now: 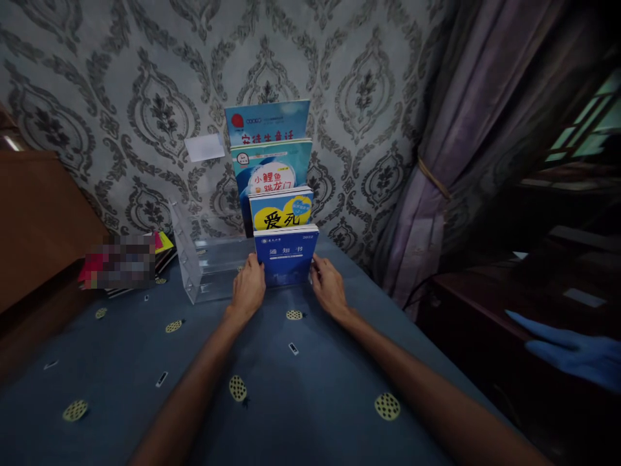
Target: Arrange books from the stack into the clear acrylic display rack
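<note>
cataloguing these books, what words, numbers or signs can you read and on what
"2022": front dark-blue book
"通知书": same book
"爱 死": yellow-and-blue book behind
"小鲤鱼跳龙门": teal book
"安徒生童话": tallest book, partly covered
Other cover print, tablecloth marks: too small
Left pile: blurred

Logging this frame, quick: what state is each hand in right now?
Left hand: closed, holding the left edge of the blue front book.
Right hand: closed, holding that book's right edge.
</note>
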The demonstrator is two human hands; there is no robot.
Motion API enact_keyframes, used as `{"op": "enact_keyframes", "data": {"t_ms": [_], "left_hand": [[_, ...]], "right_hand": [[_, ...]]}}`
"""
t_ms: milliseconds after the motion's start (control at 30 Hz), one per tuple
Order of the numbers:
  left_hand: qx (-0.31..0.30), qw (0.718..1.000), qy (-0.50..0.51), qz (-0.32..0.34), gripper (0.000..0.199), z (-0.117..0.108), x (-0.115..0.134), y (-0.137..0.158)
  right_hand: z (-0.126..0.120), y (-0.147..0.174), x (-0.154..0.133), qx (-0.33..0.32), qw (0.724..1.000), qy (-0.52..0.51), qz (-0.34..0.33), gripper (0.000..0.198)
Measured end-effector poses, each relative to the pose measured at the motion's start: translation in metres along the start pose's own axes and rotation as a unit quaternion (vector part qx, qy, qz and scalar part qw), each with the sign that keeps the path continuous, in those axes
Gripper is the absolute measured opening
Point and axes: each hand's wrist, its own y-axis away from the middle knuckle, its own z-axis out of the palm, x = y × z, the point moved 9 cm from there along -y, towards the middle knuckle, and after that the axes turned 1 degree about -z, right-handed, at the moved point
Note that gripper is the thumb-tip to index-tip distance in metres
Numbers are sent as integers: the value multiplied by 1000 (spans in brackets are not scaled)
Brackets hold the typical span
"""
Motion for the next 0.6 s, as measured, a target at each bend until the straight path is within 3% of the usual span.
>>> {"op": "enact_keyframes", "data": {"t_ms": [133, 200, 400, 600], "left_hand": [[109, 991, 46, 61, 72, -26, 8, 0], [144, 985, 30, 94, 79, -40, 15, 1], [80, 990, -88, 79, 73, -47, 28, -3], [61, 991, -101, 65, 71, -50, 33, -4]], "right_hand": [[-2, 0, -1, -2, 1000, -1, 5, 44], [-2, 0, -1, -4, 1000, -1, 5, 44], [-3, 0, -1, -9, 1000, -6, 3, 44], [-3, 1, -2, -12, 1000, 0, 5, 44]]}}
